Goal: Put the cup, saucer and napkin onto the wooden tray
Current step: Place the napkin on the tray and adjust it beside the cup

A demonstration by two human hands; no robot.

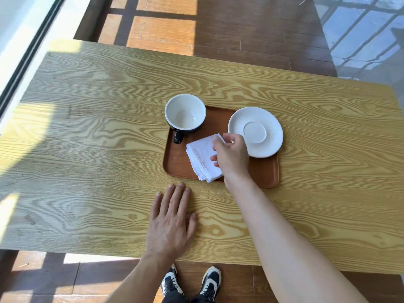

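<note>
A brown wooden tray [265, 173] lies in the middle of the table. On its far left corner stands an empty cup [185, 113], dark outside and white inside, its handle pointing toward me. A white saucer [255, 131] rests on the tray's far right part, overhanging the rim a little. A folded white napkin [201, 158] lies on the tray between them. My right hand [231, 155] is over the napkin's right side, fingers curled on its edge. My left hand [171, 221] lies flat on the table in front of the tray, fingers apart, holding nothing.
The light wooden table [87, 138] stretches wide to both sides of the tray. A window frame [32, 51] runs along the left. Brown floor planks [240, 29] lie beyond the far edge. My shoes [192, 283] show below the near edge.
</note>
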